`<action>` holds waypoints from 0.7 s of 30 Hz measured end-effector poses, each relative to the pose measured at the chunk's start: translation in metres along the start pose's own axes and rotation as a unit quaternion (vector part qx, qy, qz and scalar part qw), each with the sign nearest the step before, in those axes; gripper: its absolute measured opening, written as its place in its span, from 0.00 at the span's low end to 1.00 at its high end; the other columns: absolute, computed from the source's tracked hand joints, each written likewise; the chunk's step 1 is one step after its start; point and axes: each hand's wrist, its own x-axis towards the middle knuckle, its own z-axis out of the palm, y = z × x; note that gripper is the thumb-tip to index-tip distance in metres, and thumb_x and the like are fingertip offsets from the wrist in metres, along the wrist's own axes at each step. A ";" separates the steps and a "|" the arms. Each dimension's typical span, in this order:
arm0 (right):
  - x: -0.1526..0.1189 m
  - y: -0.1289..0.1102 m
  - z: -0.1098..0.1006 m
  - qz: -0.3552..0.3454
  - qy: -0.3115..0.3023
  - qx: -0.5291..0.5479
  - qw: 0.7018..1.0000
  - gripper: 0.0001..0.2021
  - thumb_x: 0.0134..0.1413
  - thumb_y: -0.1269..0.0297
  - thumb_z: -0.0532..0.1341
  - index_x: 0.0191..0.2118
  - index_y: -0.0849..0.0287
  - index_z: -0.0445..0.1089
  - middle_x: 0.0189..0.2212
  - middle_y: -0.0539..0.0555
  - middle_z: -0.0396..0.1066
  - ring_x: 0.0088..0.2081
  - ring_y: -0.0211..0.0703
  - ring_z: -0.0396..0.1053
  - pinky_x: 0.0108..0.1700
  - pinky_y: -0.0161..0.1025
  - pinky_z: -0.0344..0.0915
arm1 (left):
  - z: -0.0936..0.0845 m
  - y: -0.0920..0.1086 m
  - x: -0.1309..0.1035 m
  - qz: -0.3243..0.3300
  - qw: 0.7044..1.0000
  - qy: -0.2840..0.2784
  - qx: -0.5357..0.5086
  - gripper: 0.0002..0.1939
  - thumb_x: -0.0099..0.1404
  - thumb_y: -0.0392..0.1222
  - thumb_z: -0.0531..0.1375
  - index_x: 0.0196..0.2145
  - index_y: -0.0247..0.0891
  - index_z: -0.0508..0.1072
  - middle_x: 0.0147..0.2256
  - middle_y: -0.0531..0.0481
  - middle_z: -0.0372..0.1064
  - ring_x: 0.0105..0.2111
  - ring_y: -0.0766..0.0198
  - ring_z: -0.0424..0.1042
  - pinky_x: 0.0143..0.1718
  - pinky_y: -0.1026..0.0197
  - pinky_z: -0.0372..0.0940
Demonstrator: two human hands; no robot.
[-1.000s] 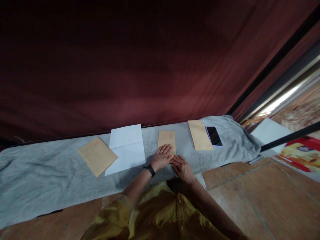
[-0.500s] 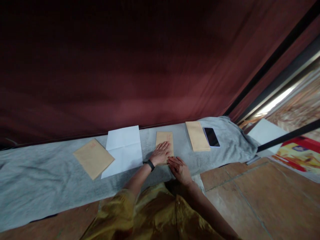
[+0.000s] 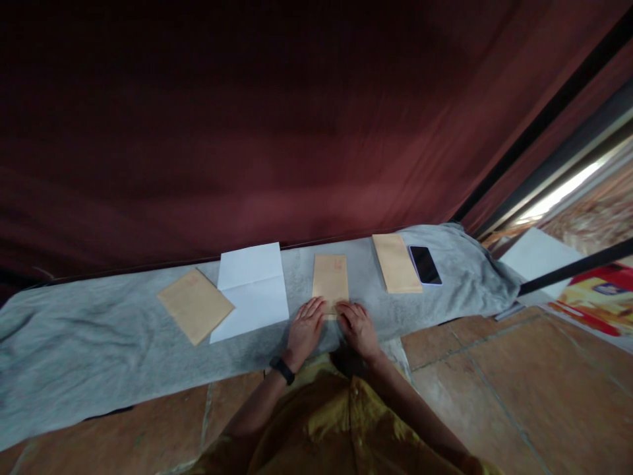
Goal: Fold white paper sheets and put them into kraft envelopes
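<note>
A brown envelope [image 3: 330,277] with small red print lies upright in front of me on a grey cloth [image 3: 148,323]. Both hands are at its near end. The fingers of my left hand [image 3: 305,326] touch its lower left corner; a black band circles that wrist. At the lower right corner, my right hand [image 3: 360,328] has its fingertips on the envelope's edge. Both hands look closed on this near edge, thumbs partly hidden. Left of it lies a creased white sheet [image 3: 254,290], partly covered by another brown envelope [image 3: 195,305].
To the right, more brown envelopes [image 3: 397,264] lie beside a phone [image 3: 425,265] with a dark screen. A dark red curtain [image 3: 247,165] hangs behind the cloth. A black bar [image 3: 578,267] and a red and yellow package [image 3: 603,297] are at the far right, above tiled floor [image 3: 494,369].
My left hand has slid back from the middle of the envelope to its near left corner, uncovering the surface. My right hand stays at the near right corner. The view has shifted slightly.
</note>
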 end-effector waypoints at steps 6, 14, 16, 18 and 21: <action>-0.020 -0.028 0.015 -0.058 -0.026 -0.048 0.997 0.23 0.67 0.69 0.51 0.66 0.57 0.61 0.61 0.58 0.67 0.64 0.46 0.61 0.68 0.53 0.55 | 0.004 0.014 0.003 -0.031 0.999 0.017 0.040 0.22 0.75 0.38 0.46 0.62 0.37 0.65 0.64 0.44 0.62 0.66 0.57 0.58 0.66 0.47 0.55; -0.030 -0.024 0.000 -0.041 -0.047 -0.096 0.993 0.25 0.69 0.65 0.51 0.69 0.60 0.56 0.66 0.58 0.61 0.67 0.45 0.58 0.69 0.50 0.54 | 0.000 0.010 -0.004 -0.073 0.994 0.027 0.070 0.27 0.70 0.32 0.47 0.65 0.37 0.61 0.66 0.44 0.59 0.68 0.55 0.54 0.67 0.47 0.53; -0.033 -0.020 -0.003 -0.043 -0.044 -0.101 0.993 0.25 0.70 0.65 0.50 0.69 0.59 0.55 0.66 0.58 0.60 0.67 0.45 0.57 0.69 0.50 0.53 | 0.000 0.011 -0.004 -0.088 0.993 0.028 0.078 0.28 0.70 0.31 0.47 0.65 0.38 0.61 0.66 0.44 0.58 0.69 0.52 0.51 0.68 0.44 0.50; -0.036 -0.019 -0.005 -0.039 -0.041 -0.099 0.993 0.25 0.70 0.65 0.50 0.70 0.59 0.54 0.66 0.58 0.60 0.67 0.46 0.57 0.69 0.51 0.53 | 0.001 0.014 -0.001 -0.102 0.990 0.036 0.086 0.28 0.69 0.32 0.47 0.66 0.37 0.61 0.67 0.42 0.57 0.70 0.47 0.47 0.68 0.39 0.46; -0.036 -0.022 -0.005 -0.028 -0.040 -0.091 0.995 0.25 0.70 0.65 0.50 0.69 0.60 0.56 0.65 0.59 0.61 0.67 0.47 0.58 0.69 0.52 0.52 | 0.008 0.025 0.015 -0.097 0.992 0.036 0.075 0.27 0.70 0.34 0.47 0.66 0.33 0.59 0.68 0.38 0.52 0.71 0.45 0.43 0.69 0.36 0.42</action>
